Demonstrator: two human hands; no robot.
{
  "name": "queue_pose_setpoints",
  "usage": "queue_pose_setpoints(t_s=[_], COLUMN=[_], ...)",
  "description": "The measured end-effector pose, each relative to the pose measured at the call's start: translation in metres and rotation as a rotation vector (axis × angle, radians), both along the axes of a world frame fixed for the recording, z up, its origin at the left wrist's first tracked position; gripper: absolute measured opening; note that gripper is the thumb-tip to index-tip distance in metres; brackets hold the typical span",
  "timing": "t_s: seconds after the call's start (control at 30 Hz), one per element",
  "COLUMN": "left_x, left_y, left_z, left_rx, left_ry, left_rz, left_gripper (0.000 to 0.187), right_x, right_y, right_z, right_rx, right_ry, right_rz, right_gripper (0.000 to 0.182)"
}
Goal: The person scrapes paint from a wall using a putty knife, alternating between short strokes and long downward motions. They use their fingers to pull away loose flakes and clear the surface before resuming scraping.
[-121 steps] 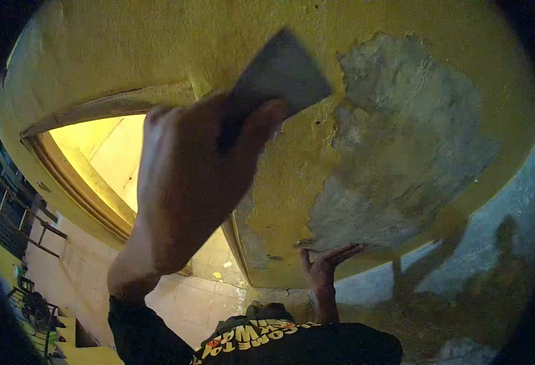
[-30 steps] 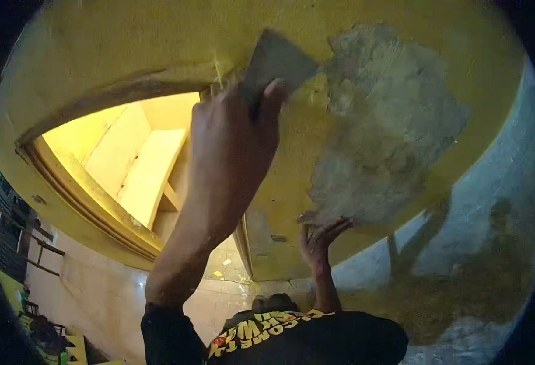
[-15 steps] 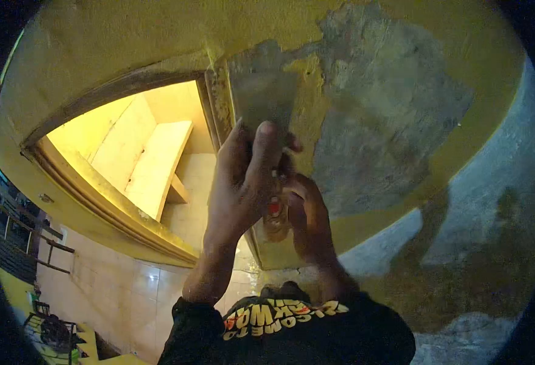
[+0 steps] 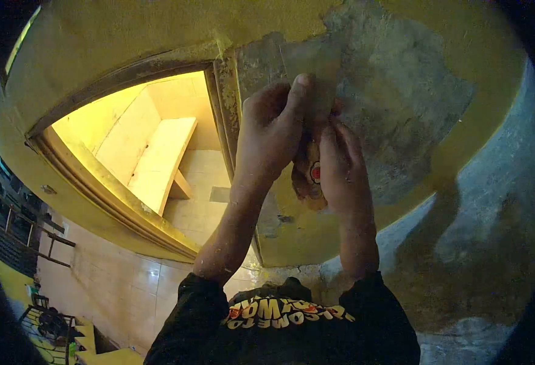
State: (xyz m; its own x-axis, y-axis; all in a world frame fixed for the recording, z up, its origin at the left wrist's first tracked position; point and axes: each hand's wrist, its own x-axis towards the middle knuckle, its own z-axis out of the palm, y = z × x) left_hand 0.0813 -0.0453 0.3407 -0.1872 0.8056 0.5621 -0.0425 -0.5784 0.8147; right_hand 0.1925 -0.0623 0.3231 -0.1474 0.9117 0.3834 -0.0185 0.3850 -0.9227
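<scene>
Both hands are raised against a yellow wall [image 4: 401, 222] with peeled grey patches [image 4: 401, 109]. They hold a scraper, whose wide metal blade [image 4: 310, 64] points up and lies over the wall. My left hand [image 4: 273, 125] grips the base of the blade, its thumb pressed along the face. Lower down, my right hand [image 4: 345, 161] is closed round the wooden handle [image 4: 309, 179], which carries a red emblem. The far fingers of both hands are partly hidden behind the tool. Small flecks cling to my forearms.
Left of the hands, a framed opening [image 4: 222, 115] shows a lit room with a pale ledge [image 4: 164, 161]. Tiled floor [image 4: 121, 274] lies below. A wooden ladder-like frame [image 4: 51, 243] and metal railings [image 4: 42, 328] stand at the lower left. Dark shadows fall on the wall at right.
Both hands and the scraper have moved right and up along the wall. The blade now covers the area right of the narrow grey strip, and the grip remains on blade and handle.
</scene>
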Motion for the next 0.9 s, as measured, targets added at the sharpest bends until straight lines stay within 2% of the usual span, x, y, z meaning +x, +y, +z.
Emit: queue_pose_setpoints(t_s=[0.1,0.17,0.2,0.3,0.33,0.4,0.43,0.5,0.53,0.57,0.6,0.63,0.7,0.73,0.8,0.83,0.9], left_x=[0.008,0.007,0.009,0.013,0.014,0.015,0.015,0.012,0.01,0.008,0.009,0.012,0.012,0.012,0.009,0.008,0.006], left_y=[-0.003,-0.005,-0.007,-0.005,-0.004,-0.001,-0.003,0.0,0.004,0.007,0.009,0.007,0.006,0.004,0.008,0.011,0.009], left_z=[0.004,0.007,0.009,0.013,0.008,0.011,0.021,0.023,0.013,0.008,0.014,0.021,0.02,0.012,0.016,0.019,0.027], left_rx=[-0.068,-0.051,-0.058,-0.074,-0.044,-0.011,-0.049,-0.082,-0.061,-0.026,-0.015,-0.004,0.012,-0.016,-0.01,0.031,0.03], left_ry=[0.009,0.118,0.115,0.053,0.012,-0.036,-0.059,-0.083,0.018,0.115,0.106,0.034,-0.044,0.021,0.079,0.119,0.142], left_rz=[0.054,0.24,0.235,0.21,0.209,0.206,0.193,0.182,0.252,0.322,0.323,0.264,0.215,0.257,0.306,0.339,0.349], left_gripper=[0.041,0.043,0.043,0.043,0.044,0.044,0.045,0.045,0.046,0.046,0.046,0.046,0.047,0.047,0.047,0.046,0.045], right_x=[0.006,0.002,0.004,0.014,0.013,0.015,0.011,0.01,0.009,0.01,0.01,0.007,0.006,0.005,0.008,0.007,0.007], right_y=[-0.003,0.002,0.003,0.014,0.018,0.016,-0.004,-0.005,0.003,0.007,0.008,-0.004,-0.005,-0.002,0.012,0.02,0.019], right_z=[-0.002,-0.007,-0.009,-0.014,-0.02,-0.014,0.015,0.02,0.002,0.002,0.005,0.033,0.032,0.008,-0.004,-0.003,-0.002], right_rx=[0.096,0.212,0.205,0.432,0.607,0.787,0.381,-0.019,0.361,0.565,0.77,0.19,-0.382,0.117,0.658,0.48,0.294], right_ry=[-0.109,-0.168,-0.173,-0.365,-0.37,-0.382,-0.287,-0.185,-0.353,-0.445,-0.525,-0.321,-0.107,-0.316,-0.508,-0.44,-0.381], right_rz=[-0.121,-0.228,-0.232,-0.256,-0.249,-0.239,-0.117,0.003,-0.142,-0.201,-0.287,-0.098,0.093,-0.098,-0.291,-0.232,-0.173], right_gripper=[0.033,0.032,0.032,0.028,0.028,0.028,0.028,0.028,0.026,0.026,0.025,0.027,0.028,0.028,0.028,0.028,0.027])
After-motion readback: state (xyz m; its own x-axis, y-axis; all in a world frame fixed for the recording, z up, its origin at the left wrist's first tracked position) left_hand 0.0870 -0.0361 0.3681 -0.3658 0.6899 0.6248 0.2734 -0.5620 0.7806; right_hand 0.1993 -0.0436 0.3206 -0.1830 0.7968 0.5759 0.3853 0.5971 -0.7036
